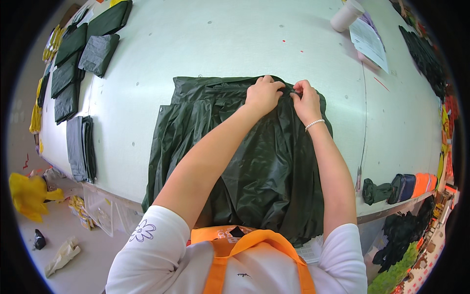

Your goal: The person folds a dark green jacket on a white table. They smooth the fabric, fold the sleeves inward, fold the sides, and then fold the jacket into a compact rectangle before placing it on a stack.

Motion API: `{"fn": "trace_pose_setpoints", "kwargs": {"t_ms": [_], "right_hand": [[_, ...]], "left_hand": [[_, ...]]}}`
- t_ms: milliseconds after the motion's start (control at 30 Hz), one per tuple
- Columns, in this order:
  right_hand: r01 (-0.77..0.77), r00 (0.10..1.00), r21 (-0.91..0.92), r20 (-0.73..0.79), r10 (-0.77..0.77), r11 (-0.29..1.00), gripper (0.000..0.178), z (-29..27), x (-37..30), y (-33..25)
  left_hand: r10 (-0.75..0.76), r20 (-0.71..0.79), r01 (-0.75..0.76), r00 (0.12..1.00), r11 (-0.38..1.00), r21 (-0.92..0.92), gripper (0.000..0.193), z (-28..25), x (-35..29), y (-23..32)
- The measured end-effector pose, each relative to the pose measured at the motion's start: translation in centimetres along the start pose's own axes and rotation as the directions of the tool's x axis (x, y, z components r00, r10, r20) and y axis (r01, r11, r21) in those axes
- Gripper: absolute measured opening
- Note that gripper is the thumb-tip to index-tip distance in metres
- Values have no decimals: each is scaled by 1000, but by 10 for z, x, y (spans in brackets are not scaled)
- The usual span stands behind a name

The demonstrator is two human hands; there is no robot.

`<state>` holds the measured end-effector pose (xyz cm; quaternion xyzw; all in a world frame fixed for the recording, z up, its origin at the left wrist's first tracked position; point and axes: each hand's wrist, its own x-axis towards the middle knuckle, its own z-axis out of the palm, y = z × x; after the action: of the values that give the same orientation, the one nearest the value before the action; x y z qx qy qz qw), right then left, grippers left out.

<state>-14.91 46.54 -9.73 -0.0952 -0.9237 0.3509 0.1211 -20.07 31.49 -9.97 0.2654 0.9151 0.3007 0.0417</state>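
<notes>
A dark green, shiny waterproof garment (254,161) lies spread on the table in front of me, creased and gathered, its lower part reaching my body. At its far edge, right of the middle, my left hand (266,94) pinches the fabric with bent fingers. Close beside it, my right hand (307,104), with a beaded bracelet at the wrist, grips the same edge between thumb and fingers. Only a small gap parts the two hands. What exactly lies under the fingertips is too small to make out.
Folded dark green bundles (67,76) lie along the table's left side, with a folded stack (81,148) nearer me. A white roll (347,15) and paper sheets (368,43) sit at the far right. Rolled green, navy and orange bundles (399,188) line the near right edge.
</notes>
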Motion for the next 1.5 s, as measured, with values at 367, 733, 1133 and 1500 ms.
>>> {"fn": "trace_pose_setpoints", "kwargs": {"t_ms": [367, 733, 1133, 1500], "right_hand": [[75, 995, 28, -61, -74, 997, 24, -5, -4, -1], [20, 997, 236, -80, -1, 972, 30, -8, -8, -6], [226, 956, -79, -171, -237, 971, 7, -40, -9, 21], [-34, 944, -55, -329, 14, 998, 15, -71, -50, 78]], "left_hand": [[100, 146, -126, 984, 975, 182, 25, -1, 1, 16], [-158, 121, 183, 980, 955, -235, 33, -1, 7, 21], [9, -177, 3, 984, 997, 72, 15, -27, -4, -19], [-195, -441, 261, 876, 961, 94, 14, -91, -71, -124]]}}
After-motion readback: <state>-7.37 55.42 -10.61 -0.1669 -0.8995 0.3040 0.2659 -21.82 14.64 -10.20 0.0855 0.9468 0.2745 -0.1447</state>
